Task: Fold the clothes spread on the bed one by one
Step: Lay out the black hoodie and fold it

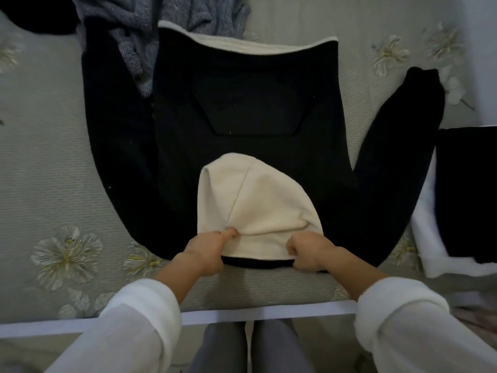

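A black hoodie (pixel 250 109) lies flat on the bed, front up, its hem away from me and both sleeves spread outward. Its cream-lined hood (pixel 250 200) is folded onto the chest, cream side up. My left hand (pixel 204 251) rests at the hood's near left corner with the index finger pressing on the cream fabric. My right hand (pixel 309 251) pinches the hood's near right edge at the neckline. A cream lining strip (pixel 247 43) shows at the far hem.
A grey knit garment (pixel 139 36) lies bunched at the far left, partly under the left sleeve. A folded black and white stack (pixel 462 200) sits at the right. The grey floral bedspread (pixel 53 184) reaches the bed's white edge (pixel 269 314) near my legs.
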Available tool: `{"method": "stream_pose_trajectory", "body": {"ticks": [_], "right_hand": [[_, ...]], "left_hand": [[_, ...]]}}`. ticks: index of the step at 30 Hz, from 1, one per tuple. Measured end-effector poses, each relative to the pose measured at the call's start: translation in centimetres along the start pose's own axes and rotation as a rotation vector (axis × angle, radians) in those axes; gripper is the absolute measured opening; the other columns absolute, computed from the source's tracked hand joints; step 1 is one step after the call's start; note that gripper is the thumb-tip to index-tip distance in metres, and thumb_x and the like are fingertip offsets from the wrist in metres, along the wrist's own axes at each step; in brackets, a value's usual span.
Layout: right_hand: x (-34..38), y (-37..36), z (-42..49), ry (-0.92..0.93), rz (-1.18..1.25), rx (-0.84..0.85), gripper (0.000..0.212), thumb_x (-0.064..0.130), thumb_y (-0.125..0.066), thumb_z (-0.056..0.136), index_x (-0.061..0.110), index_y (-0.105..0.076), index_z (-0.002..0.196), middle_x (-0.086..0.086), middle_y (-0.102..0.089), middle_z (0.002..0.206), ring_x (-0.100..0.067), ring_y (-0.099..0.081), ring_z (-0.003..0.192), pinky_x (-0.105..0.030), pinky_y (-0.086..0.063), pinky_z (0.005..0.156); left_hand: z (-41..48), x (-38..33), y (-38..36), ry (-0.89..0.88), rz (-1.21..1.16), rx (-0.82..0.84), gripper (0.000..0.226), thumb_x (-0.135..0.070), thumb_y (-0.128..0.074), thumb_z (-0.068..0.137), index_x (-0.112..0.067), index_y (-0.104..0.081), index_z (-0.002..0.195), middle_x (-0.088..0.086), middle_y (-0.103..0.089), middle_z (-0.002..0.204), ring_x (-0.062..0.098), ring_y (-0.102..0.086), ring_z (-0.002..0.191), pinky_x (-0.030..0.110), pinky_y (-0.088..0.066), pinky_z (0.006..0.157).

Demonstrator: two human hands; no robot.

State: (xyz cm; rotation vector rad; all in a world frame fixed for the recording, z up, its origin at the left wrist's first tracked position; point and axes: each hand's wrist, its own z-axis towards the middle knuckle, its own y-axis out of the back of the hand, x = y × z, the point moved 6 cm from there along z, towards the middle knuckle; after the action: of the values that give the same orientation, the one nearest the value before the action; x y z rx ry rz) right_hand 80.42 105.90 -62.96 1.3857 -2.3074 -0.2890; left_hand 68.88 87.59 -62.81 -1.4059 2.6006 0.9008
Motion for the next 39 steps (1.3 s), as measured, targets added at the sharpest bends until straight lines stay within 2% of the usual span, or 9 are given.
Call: {"method": "stream_pose_trajectory", "body": {"ticks": [7,10,14,16,20,24,29,33,39], "right_hand": [[-0.9,-3.5,-1.8,-0.055,0.259,0.207,0.017,0.026,-0.071,0.076,0.010,-0.066,0.075,-0.005,-0.063,0.083,-0.021,-0.060,0.082,-0.032,-0.050,0.072],[-2.4,0.9,-1.7,-0.104,0.502,-0.276,0.013,0.024,-0.064,0.079,0.012,-0.060,0.079,-0.001,-0.061,0.072,-0.019,-0.060,0.073,-0.031,-0.047,0.066],[-3.1,3.7,-1.2,-0.240,0.600,-0.495,0.058,0.039,-0.067,0.080,0.028,-0.035,0.127,0.000,-0.065,0.089,-0.021,-0.063,0.082,-0.035,-0.049,0.065],[-2.6,3.4,0.2,-0.252,0.488,-0.384,0.040,0.039,-0.062,0.084,0.019,-0.048,0.115,0.000,-0.065,0.092,-0.025,-0.064,0.088,-0.033,-0.046,0.063],[-2.6,5.5,0.0,-0.221,0.710,-0.661,0.018,0.029,-0.053,0.090,0.014,-0.057,0.081,-0.006,-0.063,0.070,-0.025,-0.063,0.067,-0.037,-0.051,0.059],[-3.1,6.9,0.1,-0.247,0.787,-0.837,0.026,0.027,-0.051,0.092,0.020,-0.047,0.117,0.003,-0.063,0.088,-0.019,-0.061,0.080,-0.034,-0.047,0.061],[0.7,6.5,2.6,-0.052,0.129,-0.780,0.062,0.039,-0.041,0.096,0.032,-0.014,0.151,0.001,-0.011,0.160,-0.021,-0.008,0.146,-0.039,-0.016,0.114],[-0.7,5.0,6.5,-0.071,-0.076,-0.577,0.059,0.045,-0.013,0.101,0.035,0.027,0.144,0.003,0.035,0.153,-0.019,0.031,0.141,-0.042,0.013,0.116],[-1.8,4.5,8.0,-0.046,-0.120,-0.516,0.061,0.048,-0.006,0.098,0.037,0.041,0.135,0.006,0.054,0.139,-0.016,0.048,0.129,-0.039,0.033,0.106]], "left_hand": [[-3.3,-1.6,-5.7,0.025,-0.385,0.404,0.069,-0.036,-0.068,0.081,-0.029,-0.037,0.142,0.000,-0.045,0.139,0.021,-0.046,0.124,0.025,-0.038,0.101],[-2.4,0.2,-2.4,0.069,-0.507,0.029,0.032,-0.037,-0.062,0.086,-0.020,-0.063,0.113,-0.002,-0.066,0.110,0.017,-0.062,0.101,0.033,-0.051,0.089],[-2.0,3.2,2.7,0.259,-0.614,-0.537,0.062,-0.039,-0.068,0.083,-0.026,-0.030,0.131,-0.006,-0.063,0.091,0.016,-0.064,0.080,0.033,-0.052,0.065],[-0.9,3.1,3.1,0.264,-0.626,-0.498,0.079,-0.042,-0.066,0.085,-0.035,-0.015,0.145,-0.010,-0.060,0.092,0.014,-0.062,0.082,0.031,-0.050,0.066],[0.3,2.1,4.6,0.207,-0.540,-0.568,0.016,-0.040,-0.054,0.093,-0.028,-0.056,0.102,-0.009,-0.063,0.079,0.012,-0.062,0.072,0.036,-0.054,0.063],[0.3,0.7,6.7,0.176,-0.521,-0.845,0.043,-0.038,-0.053,0.091,-0.038,-0.035,0.130,-0.007,-0.046,0.111,0.014,-0.048,0.097,0.031,-0.046,0.073],[2.8,-3.2,6.3,0.005,0.077,-0.791,0.067,-0.046,-0.043,0.091,-0.029,-0.020,0.151,0.019,-0.012,0.157,0.038,-0.010,0.146,0.053,-0.017,0.113],[7.7,-1.8,4.6,0.076,0.176,-0.508,0.070,-0.060,-0.012,0.093,-0.028,0.017,0.148,0.007,0.046,0.144,0.028,0.040,0.134,0.052,0.011,0.114],[9.3,-1.4,4.0,0.154,0.155,-0.375,0.072,-0.062,-0.008,0.093,-0.027,0.037,0.136,0.006,0.059,0.133,0.028,0.050,0.126,0.051,0.022,0.109]]}}
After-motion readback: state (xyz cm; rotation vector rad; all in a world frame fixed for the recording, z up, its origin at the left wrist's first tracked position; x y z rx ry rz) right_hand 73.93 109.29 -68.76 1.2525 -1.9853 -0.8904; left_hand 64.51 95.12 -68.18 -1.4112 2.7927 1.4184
